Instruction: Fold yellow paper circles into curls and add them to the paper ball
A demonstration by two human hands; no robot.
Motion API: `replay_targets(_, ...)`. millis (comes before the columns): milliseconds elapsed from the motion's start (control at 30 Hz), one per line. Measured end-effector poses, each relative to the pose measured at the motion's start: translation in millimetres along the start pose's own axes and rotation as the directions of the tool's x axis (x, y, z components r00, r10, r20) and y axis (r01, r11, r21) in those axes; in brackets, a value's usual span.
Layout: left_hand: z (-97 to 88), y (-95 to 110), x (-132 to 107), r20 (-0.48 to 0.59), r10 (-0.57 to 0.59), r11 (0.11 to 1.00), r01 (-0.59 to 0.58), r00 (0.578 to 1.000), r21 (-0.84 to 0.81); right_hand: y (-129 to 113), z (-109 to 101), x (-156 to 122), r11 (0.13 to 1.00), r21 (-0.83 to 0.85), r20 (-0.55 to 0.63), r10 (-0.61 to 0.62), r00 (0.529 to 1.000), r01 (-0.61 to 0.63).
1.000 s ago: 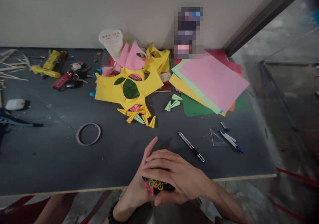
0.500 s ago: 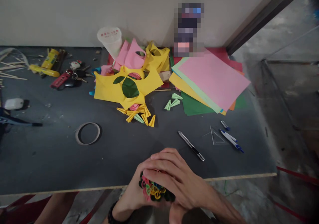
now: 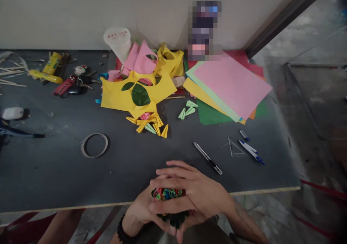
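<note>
Between my hands, over the table's near edge, is a bundle of coloured paper rolls (image 3: 168, 194) in red, blue, green, yellow and dark green. My left hand (image 3: 142, 206), with a dark bead bracelet on its wrist, wraps round it from the left and below. Across the top and right side of the bundle lies my right hand (image 3: 199, 191), its fingers bent over it and slightly spread. Much of the bundle is hidden behind the fingers. Nearest to the right hand on the table is a utility knife (image 3: 207, 158).
Folded paper cones (image 3: 151, 123) and cut yellow paper (image 3: 115, 95) lie mid-table. Paper sheets (image 3: 230, 85), a set square (image 3: 235, 148) and a compass (image 3: 251, 152) are on the right. A tape roll (image 3: 84, 148), keys (image 3: 81, 79) and a cup (image 3: 119, 45) are leftward.
My right hand's fingers have shifted and spread further over the bundle, which appears turned, so different rolls show between the fingers. The table objects stay in place.
</note>
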State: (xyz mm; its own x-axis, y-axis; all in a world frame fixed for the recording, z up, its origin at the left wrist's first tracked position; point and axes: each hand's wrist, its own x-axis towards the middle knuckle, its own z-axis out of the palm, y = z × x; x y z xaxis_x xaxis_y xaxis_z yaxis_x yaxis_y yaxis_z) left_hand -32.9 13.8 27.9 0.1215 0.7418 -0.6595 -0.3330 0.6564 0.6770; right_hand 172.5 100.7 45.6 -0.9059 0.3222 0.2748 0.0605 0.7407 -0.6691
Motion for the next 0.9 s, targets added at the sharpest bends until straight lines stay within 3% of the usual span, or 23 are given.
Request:
replay_targets(133,-2.4,2,2,0.186,0.025,0.999,-0.021,0.982,-0.025,1,-5,4,0.999,-0.039,0.046,-0.025,0.999,0.026)
replay_targets(333,7.7,24,8,0.229,0.119,0.992,-0.124,0.966,0.007,-3,-5,6,0.992,-0.127,0.038,-0.009,0.999,0.014)
replay_targets(467,12.6,33,7,0.300,0.051,0.998,-0.036,0.953,-0.057,-5,-5,5,0.991,-0.131,0.031,-0.010,0.999,0.014)
replay_targets(700,16.1,27,-1,0.302,0.045,0.970,0.031,0.952,-0.243,-4,-7,2,0.981,-0.193,-0.046,-0.016,0.999,0.007)
replay_targets(800,14.2,21,0,0.264,0.029,0.970,0.037,0.964,-0.242,-8,-9,2,0.958,-0.283,-0.016,0.035,0.999,-0.038)
replay_targets(900,10.9,16,4,0.298,0.033,0.979,0.030,0.954,-0.203,-14,-13,4,0.944,-0.322,0.029,0.077,0.997,-0.064)
